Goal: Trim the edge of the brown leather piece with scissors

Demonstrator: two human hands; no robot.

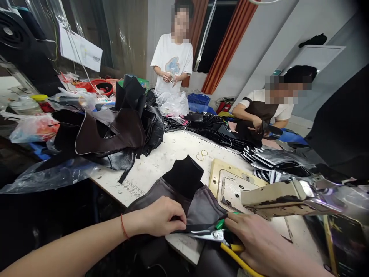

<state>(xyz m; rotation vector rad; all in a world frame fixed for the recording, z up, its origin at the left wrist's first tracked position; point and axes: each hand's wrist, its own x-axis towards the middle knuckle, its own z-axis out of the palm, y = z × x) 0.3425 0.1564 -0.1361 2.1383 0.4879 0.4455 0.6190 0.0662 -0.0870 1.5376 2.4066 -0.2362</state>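
A black and dark grey sewn piece (pixel 203 206) lies over the front edge of the white table. My left hand (pixel 165 217), with a red string at the wrist, is closed on the lower part of this piece. At its right corner is my right hand (pixel 245 232), fingers curled around scissors (pixel 216 235) with yellow handles. The silver blades point left along the piece's lower edge, towards my left hand. A small green item (pixel 220 224) shows beside my right fingertips.
A cream sewing machine (pixel 276 196) stands at the right. Dark cut pieces (pixel 115 130) are heaped at the left, more (pixel 216 129) along the back. A yellow band (pixel 202 155) lies on the white table (pixel 170 144). Two people (pixel 173 57) (pixel 268 104) are beyond it.
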